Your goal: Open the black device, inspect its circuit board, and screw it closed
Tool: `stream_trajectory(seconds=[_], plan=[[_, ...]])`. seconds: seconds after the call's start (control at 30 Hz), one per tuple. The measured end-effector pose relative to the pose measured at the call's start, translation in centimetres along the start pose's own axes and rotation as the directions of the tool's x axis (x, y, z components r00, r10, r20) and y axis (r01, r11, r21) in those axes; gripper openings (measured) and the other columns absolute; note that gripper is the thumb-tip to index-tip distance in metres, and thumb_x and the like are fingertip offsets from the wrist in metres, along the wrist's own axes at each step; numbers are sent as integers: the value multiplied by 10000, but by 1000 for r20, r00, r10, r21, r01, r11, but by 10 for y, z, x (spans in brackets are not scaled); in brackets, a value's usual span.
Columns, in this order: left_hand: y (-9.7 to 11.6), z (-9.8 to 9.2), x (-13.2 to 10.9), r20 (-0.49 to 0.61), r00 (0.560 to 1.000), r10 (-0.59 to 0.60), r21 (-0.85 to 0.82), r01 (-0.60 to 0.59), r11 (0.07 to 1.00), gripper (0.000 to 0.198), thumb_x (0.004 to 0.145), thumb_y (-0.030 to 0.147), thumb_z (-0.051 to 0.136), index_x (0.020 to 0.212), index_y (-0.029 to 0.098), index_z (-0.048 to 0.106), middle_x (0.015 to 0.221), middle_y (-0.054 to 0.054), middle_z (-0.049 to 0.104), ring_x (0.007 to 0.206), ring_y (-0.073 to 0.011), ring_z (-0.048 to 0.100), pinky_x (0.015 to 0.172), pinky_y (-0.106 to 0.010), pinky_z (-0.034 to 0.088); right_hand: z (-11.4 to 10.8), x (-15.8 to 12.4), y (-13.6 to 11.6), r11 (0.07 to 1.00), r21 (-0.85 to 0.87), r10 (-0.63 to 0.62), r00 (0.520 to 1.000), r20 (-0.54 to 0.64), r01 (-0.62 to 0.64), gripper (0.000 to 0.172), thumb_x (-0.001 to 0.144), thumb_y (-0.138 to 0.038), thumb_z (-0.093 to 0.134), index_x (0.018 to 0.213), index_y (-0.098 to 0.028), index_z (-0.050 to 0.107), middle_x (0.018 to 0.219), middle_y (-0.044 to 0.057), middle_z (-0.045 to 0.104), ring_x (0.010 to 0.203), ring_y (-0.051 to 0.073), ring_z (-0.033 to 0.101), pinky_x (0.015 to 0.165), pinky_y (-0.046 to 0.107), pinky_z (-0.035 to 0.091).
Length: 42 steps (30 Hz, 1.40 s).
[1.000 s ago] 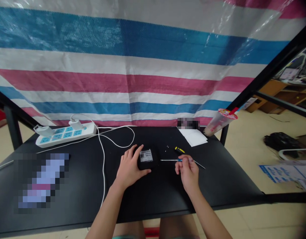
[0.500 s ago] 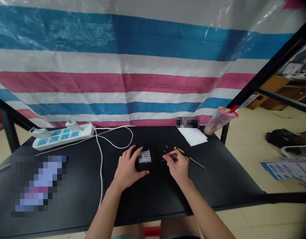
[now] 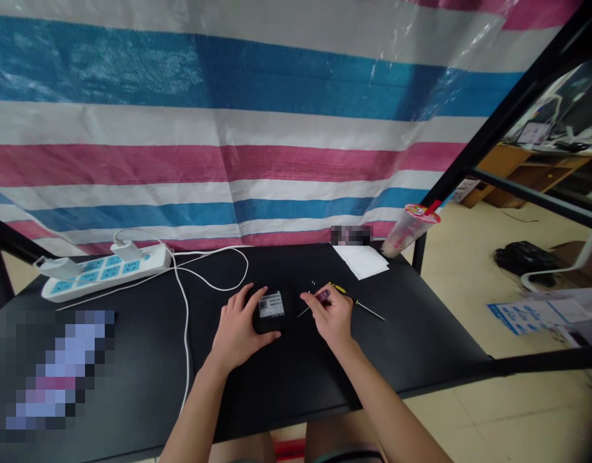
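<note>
My left hand [image 3: 238,325] rests around a small black box [image 3: 287,315] with a white printed label on top. Its thumb lies along the near edge and its fingers reach over the far left side. Right of the box, my right hand [image 3: 333,314] is closed round a screwdriver [image 3: 303,312]; a thin metal shaft sticks out below the fingers towards the box. Thumb and forefinger are pinched together, and anything tiny between them is too small to make out. Just beyond this hand lie a few tiny pale pieces [image 3: 313,283] and a yellow-and-black screwdriver [image 3: 371,310].
A white power strip [image 3: 153,260] with plugs and a white cable [image 3: 186,321] lies on the left. Nearer stands a blurred-out phone-like item [image 3: 74,366]. White paper [image 3: 360,262] and a tilted plastic cup [image 3: 405,235] are at the back right, before a striped sheet [image 3: 228,161].
The view has swung slightly to the right, so everything sits further left. Both hands keep almost the same places by the box.
</note>
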<state>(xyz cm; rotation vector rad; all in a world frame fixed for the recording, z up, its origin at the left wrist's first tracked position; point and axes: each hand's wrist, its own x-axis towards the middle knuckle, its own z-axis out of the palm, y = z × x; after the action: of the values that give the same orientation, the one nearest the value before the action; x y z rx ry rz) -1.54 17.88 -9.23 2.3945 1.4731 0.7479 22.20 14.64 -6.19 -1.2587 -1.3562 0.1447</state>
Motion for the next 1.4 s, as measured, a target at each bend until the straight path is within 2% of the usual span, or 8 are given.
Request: stream_trajectory(seconds=[0.2, 0.5, 0.7, 0.97, 1.27, 1.4], plan=[[-3, 1, 0, -12, 1000, 20, -1, -20, 1000, 957, 759, 519, 888, 1597, 368, 450, 1674, -116, 402, 1482, -410, 441, 1124, -576, 437, 4, 5, -4, 990, -20, -142, 990, 18, 142, 513, 912, -597, 770, 655, -202, 569, 530, -47, 528, 474, 87, 486, 527, 221, 406], [-5, 3, -1, -12, 999, 41, 11, -40, 999, 953, 764, 526, 887, 1596, 366, 451, 1674, -121, 401, 1486, -408, 438, 1125, -585, 439, 8, 2, -5, 986, -5, -168, 985, 24, 168, 488, 898, -547, 808, 662, -199, 561, 539, -52, 527, 472, 80, 480, 522, 217, 388], [-7, 5, 0, -22, 999, 46, 11, -46, 999, 967, 747, 528, 892, 1598, 378, 458, 1670, -118, 408, 1483, -426, 440, 1119, -596, 446, 5, -1, 0, 996, 13, -94, 996, -2, 94, 454, 903, -502, 813, 666, -201, 570, 551, -45, 554, 486, 88, 508, 541, 220, 416], [-4, 3, -1, -10, 1000, 30, 12, -29, 999, 980, 724, 491, 911, 1589, 395, 459, 1686, -92, 387, 1493, -413, 428, 1133, -590, 437, 6, -12, 32, 995, 76, 71, 994, -87, -64, 369, 940, -477, 753, 742, -208, 596, 481, -61, 528, 418, 105, 506, 492, 230, 422], [-2, 1, -1, 10, 1000, 24, -5, -24, 1000, 1011, 698, 487, 934, 1585, 377, 463, 1691, -106, 381, 1499, -399, 410, 1161, -588, 399, 6, -22, 34, 975, 208, 118, 970, -213, -72, 340, 966, -456, 727, 796, -231, 538, 446, -83, 542, 356, 116, 535, 432, 216, 441], [-4, 1, -1, 4, 1000, 29, -12, -29, 999, 1012, 690, 488, 938, 1580, 379, 468, 1691, -105, 379, 1496, -407, 411, 1159, -595, 398, 7, -24, 30, 974, 222, 82, 979, -189, -39, 326, 925, -413, 791, 789, -225, 563, 447, -77, 562, 356, 116, 547, 438, 214, 448]])
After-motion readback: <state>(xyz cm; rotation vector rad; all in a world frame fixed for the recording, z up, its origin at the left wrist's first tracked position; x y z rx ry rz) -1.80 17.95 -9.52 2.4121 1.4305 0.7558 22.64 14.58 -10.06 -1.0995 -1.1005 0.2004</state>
